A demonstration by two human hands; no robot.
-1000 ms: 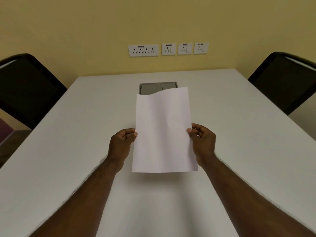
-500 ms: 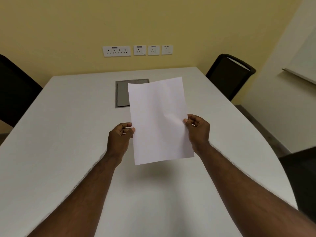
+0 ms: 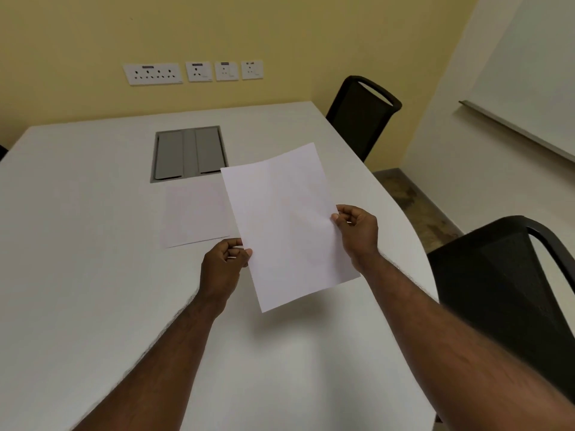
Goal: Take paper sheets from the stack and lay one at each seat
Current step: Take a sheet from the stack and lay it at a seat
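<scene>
Both hands, left hand (image 3: 222,265) and right hand (image 3: 357,231), pinch the thin white paper sheet (image 3: 286,225) by its side edges above the white worktop (image 3: 77,275), right of the stack (image 3: 194,213) (light, floppy, best held at opposite edges).

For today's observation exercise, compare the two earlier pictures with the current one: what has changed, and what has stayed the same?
The view has swung to the right, so a near chair at the right edge has come into sight. The held sheet has tilted and shifted right, uncovering the stack of paper lying on the table. Unchanged: the left hand and right hand pinch the sheet's side edges above the table, and neither has let go.
</scene>
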